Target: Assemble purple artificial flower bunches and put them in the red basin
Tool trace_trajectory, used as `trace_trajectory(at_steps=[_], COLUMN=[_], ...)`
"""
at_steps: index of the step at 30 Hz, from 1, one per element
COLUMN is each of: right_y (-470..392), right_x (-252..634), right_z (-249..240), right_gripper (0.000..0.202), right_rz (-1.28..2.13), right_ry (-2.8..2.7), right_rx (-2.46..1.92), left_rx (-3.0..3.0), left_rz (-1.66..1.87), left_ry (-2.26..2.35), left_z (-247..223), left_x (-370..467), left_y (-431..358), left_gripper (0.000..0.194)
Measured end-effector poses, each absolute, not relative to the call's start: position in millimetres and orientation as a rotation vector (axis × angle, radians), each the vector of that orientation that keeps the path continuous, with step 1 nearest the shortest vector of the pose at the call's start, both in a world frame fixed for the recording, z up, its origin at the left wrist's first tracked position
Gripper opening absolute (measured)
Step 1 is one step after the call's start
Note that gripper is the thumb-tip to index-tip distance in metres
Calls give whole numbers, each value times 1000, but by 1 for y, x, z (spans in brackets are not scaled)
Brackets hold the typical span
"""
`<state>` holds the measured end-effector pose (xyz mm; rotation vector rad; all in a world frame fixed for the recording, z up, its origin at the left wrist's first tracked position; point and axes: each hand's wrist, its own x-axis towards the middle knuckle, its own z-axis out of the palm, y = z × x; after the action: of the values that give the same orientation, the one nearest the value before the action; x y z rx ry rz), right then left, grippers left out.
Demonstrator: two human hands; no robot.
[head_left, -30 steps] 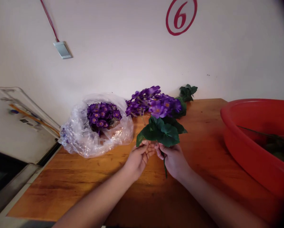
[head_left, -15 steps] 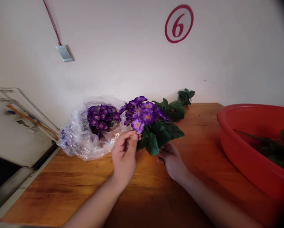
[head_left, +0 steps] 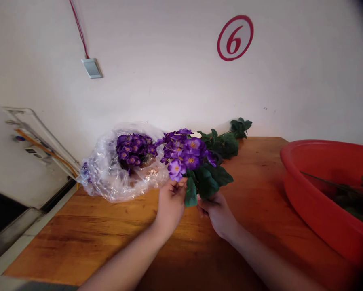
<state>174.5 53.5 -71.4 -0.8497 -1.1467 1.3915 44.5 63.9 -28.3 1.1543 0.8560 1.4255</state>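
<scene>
A bunch of artificial purple flowers (head_left: 191, 155) with broad green leaves (head_left: 206, 182) is held up over the wooden table. My left hand (head_left: 171, 208) is closed just under the blossoms, its fingertips partly hidden by petals and a leaf. Lower and to the right, my right hand (head_left: 218, 212) grips the bunch beneath the leaves, where the stem is mostly hidden. Left of the bunch, a clear plastic bag (head_left: 108, 184) lies open around more purple flowers (head_left: 134, 149).
Green leafy stems (head_left: 228, 144) lie at the table's back edge by the wall. A large red basin (head_left: 305, 194) on the right holds leafy greenery (head_left: 355, 206). The wooden table (head_left: 60, 238) ends at the left, near a pipe rail (head_left: 48, 141).
My left hand has moved slightly right and down, closing in under the blossoms. The bunch has dropped a little and turned its flowers more toward me. The view has shifted slightly.
</scene>
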Motion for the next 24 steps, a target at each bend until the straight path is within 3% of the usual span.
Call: trace_trajectory(at_steps=[14,20,24], right_y=[39,43,59], right_x=[162,170,204], right_z=[-61,-65,-57], right_gripper=[16,8,7], right_rz=[1487,1542,1331], right_ry=[-613,-433,-311], right_rx=[-599,-712,-702], left_rx=[1046,1100,1509], left_rz=[1705,1946,1690], left_ry=[740,744,805], left_z=[-33,-15,-3], left_x=[40,23,4], left_y=[58,57,61], left_gripper=[10,10,9])
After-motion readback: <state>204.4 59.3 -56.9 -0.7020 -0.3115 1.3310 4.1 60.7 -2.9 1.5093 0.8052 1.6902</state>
